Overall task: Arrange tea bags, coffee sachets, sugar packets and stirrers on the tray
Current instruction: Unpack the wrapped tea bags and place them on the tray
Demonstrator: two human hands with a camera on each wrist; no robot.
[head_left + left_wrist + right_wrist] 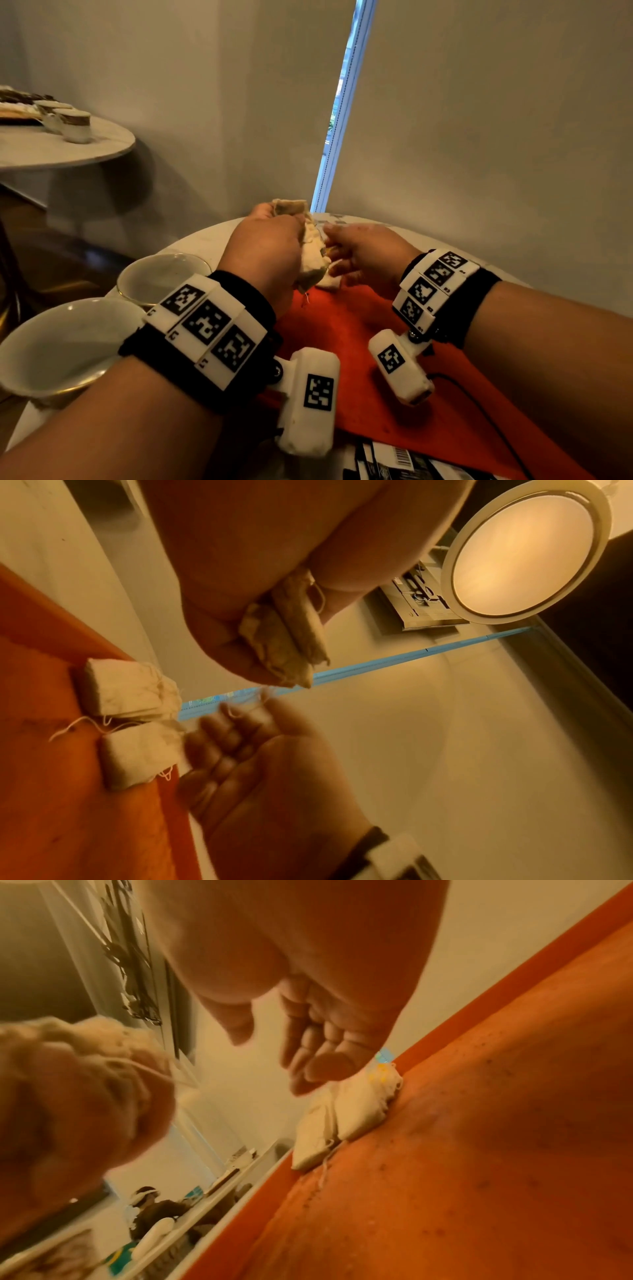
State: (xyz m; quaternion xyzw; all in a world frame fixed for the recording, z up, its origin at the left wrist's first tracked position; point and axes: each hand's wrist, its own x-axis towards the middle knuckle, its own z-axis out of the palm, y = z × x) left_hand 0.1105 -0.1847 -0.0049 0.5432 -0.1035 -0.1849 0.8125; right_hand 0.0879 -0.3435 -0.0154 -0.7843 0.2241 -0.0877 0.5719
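My left hand (274, 240) grips a bunch of several pale tea bags (313, 257) and holds them above the far end of the red tray (342, 342). The left wrist view shows the same bunch (291, 631) pinched between thumb and fingers. Two more tea bags (130, 691) lie side by side on the tray's far edge (352, 1107), strings loose. My right hand (339, 260) is beside them with relaxed fingers (315, 1056), the fingertips touching the nearer bag and holding nothing.
Two empty white cups (164, 277) (58, 346) stand left of the tray, under my left forearm. Black-and-white sachets (394, 462) lie at the table's near edge. A black cable (479, 404) crosses the tray's right side. Another round table (68, 150) with cups stands far left.
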